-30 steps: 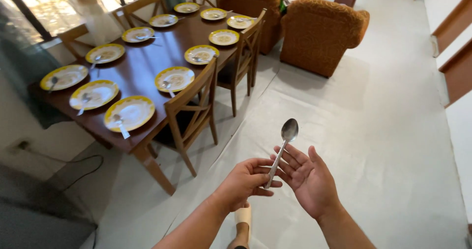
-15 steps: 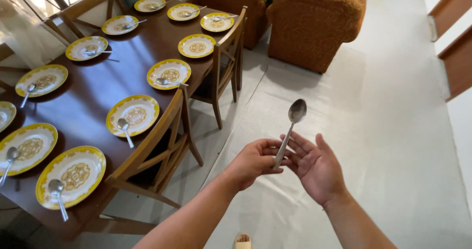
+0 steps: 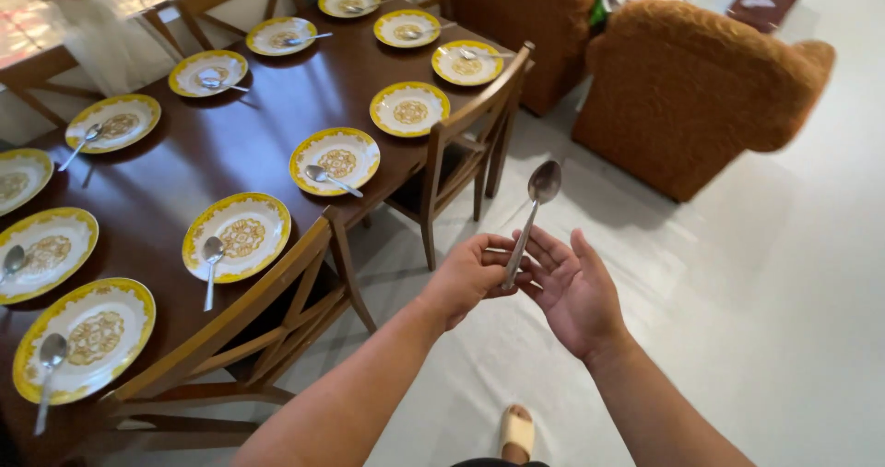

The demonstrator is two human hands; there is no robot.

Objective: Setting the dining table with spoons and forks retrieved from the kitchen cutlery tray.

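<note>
My left hand point(image 3: 470, 276) pinches the handle of a metal spoon point(image 3: 532, 210) and holds it upright, bowl at the top. My right hand point(image 3: 573, 287) is beside it with fingers spread, its fingertips touching the lower handle. Both hands hover over the white floor, to the right of a dark wooden dining table point(image 3: 221, 158). The table carries several yellow-rimmed plates; the nearest ones point(image 3: 238, 236) point(image 3: 336, 158) each have a spoon lying on them. One plate point(image 3: 409, 107) further along shows no spoon.
Two wooden chairs point(image 3: 267, 324) point(image 3: 466, 144) stand along the table's near side, close to my left arm. Brown armchairs point(image 3: 687, 89) sit at the upper right. My sandalled foot point(image 3: 516, 432) shows at the bottom. White floor stretches to the right.
The view has moved nearer along the table, so the plates look larger and closer. Both hands keep the same hold on the upright spoon.
</note>
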